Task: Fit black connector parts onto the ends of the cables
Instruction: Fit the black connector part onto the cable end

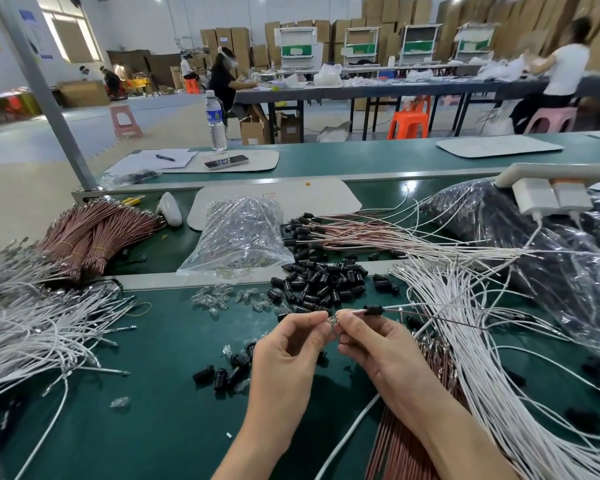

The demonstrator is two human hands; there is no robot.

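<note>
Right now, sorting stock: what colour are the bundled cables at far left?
Reddish-brown bundled cables, best in head view.

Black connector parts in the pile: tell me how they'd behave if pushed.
Probably light: the black connector parts look like small plastic barrels. Likely to roll and scatter, being roundish and heaped loose on the smooth green bench.

**One connector on the cable, the rest heaped**

One black connector part [373, 310] sits threaded on the cable [430, 308] you hold level above the desk [160, 393]. Loose connectors [319, 282] lie heaped just beyond it. White cables [471, 341] fan out to your right, and fitted cables [343, 230] lie behind the heap.
</note>
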